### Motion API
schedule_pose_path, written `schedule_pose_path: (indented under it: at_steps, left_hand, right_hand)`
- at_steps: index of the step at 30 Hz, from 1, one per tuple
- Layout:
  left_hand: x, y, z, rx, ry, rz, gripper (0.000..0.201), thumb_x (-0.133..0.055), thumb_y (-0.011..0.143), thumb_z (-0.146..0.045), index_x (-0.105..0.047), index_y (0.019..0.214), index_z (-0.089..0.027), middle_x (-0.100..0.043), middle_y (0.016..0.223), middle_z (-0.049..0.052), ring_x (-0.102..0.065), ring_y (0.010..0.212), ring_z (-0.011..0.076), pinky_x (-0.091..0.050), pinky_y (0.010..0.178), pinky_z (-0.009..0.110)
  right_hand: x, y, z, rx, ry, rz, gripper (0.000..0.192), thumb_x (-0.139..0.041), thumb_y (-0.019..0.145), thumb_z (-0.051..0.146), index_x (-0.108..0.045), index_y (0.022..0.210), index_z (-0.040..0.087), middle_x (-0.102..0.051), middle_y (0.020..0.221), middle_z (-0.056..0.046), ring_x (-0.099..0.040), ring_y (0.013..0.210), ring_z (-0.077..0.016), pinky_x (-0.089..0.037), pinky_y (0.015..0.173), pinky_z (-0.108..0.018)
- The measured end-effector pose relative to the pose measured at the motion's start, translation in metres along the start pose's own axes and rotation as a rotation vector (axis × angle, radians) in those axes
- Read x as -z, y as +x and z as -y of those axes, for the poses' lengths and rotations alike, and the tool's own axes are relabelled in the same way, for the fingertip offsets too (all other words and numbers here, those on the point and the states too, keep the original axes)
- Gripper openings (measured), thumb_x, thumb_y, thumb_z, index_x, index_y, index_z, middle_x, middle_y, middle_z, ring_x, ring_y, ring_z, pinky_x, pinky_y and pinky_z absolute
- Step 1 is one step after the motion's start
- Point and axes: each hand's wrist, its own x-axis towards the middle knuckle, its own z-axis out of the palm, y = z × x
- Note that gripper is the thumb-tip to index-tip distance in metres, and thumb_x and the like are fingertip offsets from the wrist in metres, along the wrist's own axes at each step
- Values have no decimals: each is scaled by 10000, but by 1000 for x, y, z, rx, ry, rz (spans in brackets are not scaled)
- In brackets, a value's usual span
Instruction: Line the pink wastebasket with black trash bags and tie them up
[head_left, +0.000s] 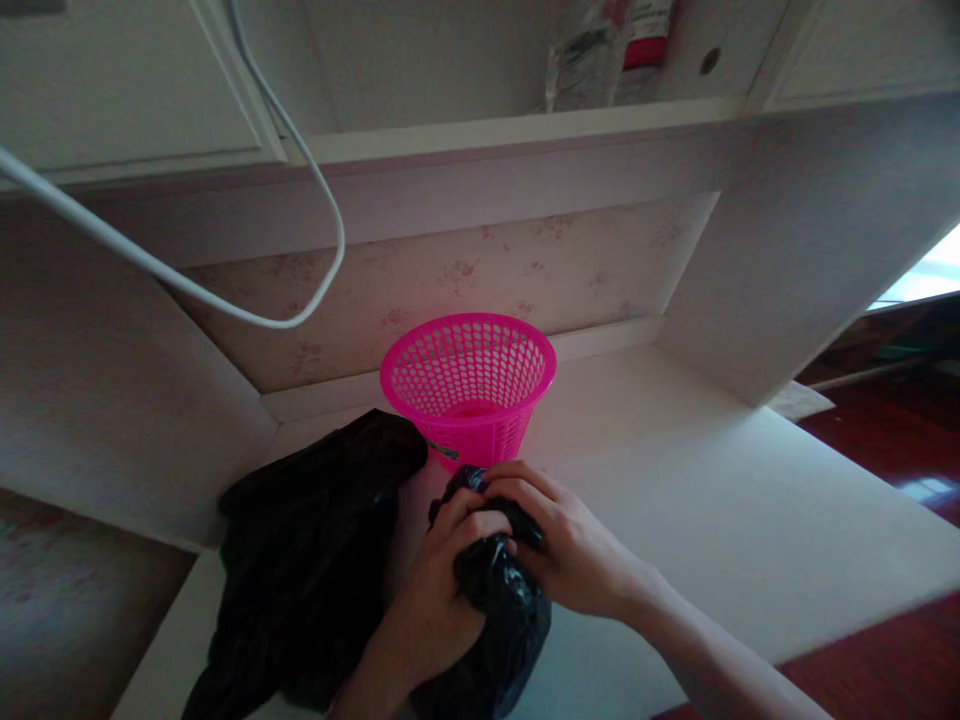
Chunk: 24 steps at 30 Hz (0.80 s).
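A black plastic bag point(510, 610), shiny and bunched up, is between my two hands just in front of the basket. My left hand point(442, 580) has its fingers curled over the bag's gathered upper part. From the other side my right hand point(559, 535) grips the same bag, its fingertips close to those of the left. Behind them stands a bright pink plastic basket point(517, 435) with a holed wall, upright, and I see nothing inside it. A dark black bundle point(315, 570), which looks like cloth or another bag, lies to the left, beside the basket.
The white surface point(675, 480) stretches right to an edge above a reddish floor point(885, 450). A white cable point(292, 320) loops down at upper left. Overhead, a shelf point(510, 135) holds a clear container point(581, 75) and a red-and-white item point(646, 35). Panels flank both sides.
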Motion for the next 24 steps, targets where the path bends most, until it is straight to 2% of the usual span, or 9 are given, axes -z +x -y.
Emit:
schedule_pose_path:
  at_steps: [3, 5, 7, 9, 12, 15, 17, 21, 24]
  left_hand:
    - [-1, -4, -1, -90, 114, -83, 394, -642, 916, -84, -770, 1182, -345, -630, 1210, 36, -684, 1105, 188, -552, 998, 300]
    - [-5, -8, 2, -118, 143, -148, 480, -621, 889, -16, -775, 1193, -354, -623, 1239, 32, -691, 1116, 167, -559, 1010, 267]
    - [-9, -12, 7, -138, 145, -145, 586, -585, 853, 49, -766, 1231, -360, -652, 1229, 25, -701, 1119, 155, -565, 1006, 239]
    - [-13, -15, 10, -153, 150, -119, 659, -559, 822, 87, -753, 1270, -355, -686, 1214, 19, -703, 1142, 158, -561, 1028, 238]
    - [-14, -15, 11, -190, 174, -124, 670, -549, 826, 93, -742, 1298, -342, -709, 1218, 22, -705, 1165, 164, -557, 1052, 245]
    - [-11, -13, 10, -253, 202, -139, 660, -536, 836, 88, -735, 1307, -329, -719, 1179, 27, -721, 1122, 152, -576, 1009, 224]
    - [-8, -11, 11, -306, 230, -177, 653, -513, 816, 95, -743, 1278, -305, -718, 1152, 32, -731, 1073, 145, -590, 969, 214]
    - [-4, -9, 13, -406, 315, -243, 582, -501, 788, 95, -747, 1190, -246, -713, 1196, 53, -729, 1090, 154, -588, 995, 232]
    - [-2, -9, 12, -493, 369, -187, 527, -504, 817, 84, -744, 1172, -223, -712, 1221, 66, -713, 1137, 164, -573, 1037, 253]
  right_hand:
    - [-10, -1, -8, 6, -156, -74, 148, -590, 877, 174, -610, 1019, 212, -726, 881, -55, -686, 732, -196, -521, 654, -294]
    - [-19, -3, -14, -16, -292, -172, 118, -595, 809, 160, -583, 907, 224, -702, 746, -23, -644, 594, -179, -450, 570, -279]
    - [-27, -4, -17, -39, -349, -214, 202, -607, 737, 148, -593, 922, 227, -702, 687, -1, -634, 532, -174, -409, 538, -270]
    - [-30, -4, -17, -78, -323, -205, 321, -606, 740, 141, -636, 1049, 223, -725, 689, 7, -653, 526, -173, -408, 531, -260]
    - [-27, -2, -12, -102, -162, -164, 429, -535, 832, 98, -682, 1214, 228, -797, 839, -31, -746, 687, -175, -508, 630, -247]
    - [-16, -3, -9, -84, 80, -109, 484, -504, 791, 28, -742, 1165, 224, -807, 1053, -67, -772, 932, -178, -574, 816, -257]
    - [-6, -6, -8, -112, 217, -59, 437, -574, 794, 35, -761, 1144, 217, -787, 1108, -76, -750, 1020, -192, -578, 895, -280]
    - [7, -15, -11, -279, 588, 66, 366, -799, 885, 334, -763, 1242, 261, -718, 1359, -97, -676, 1252, -252, -528, 1077, -375]
    - [9, -19, -16, -485, 815, 63, 420, -698, 968, 566, -745, 1303, 317, -725, 1365, -66, -662, 1264, -235, -512, 1083, -392]
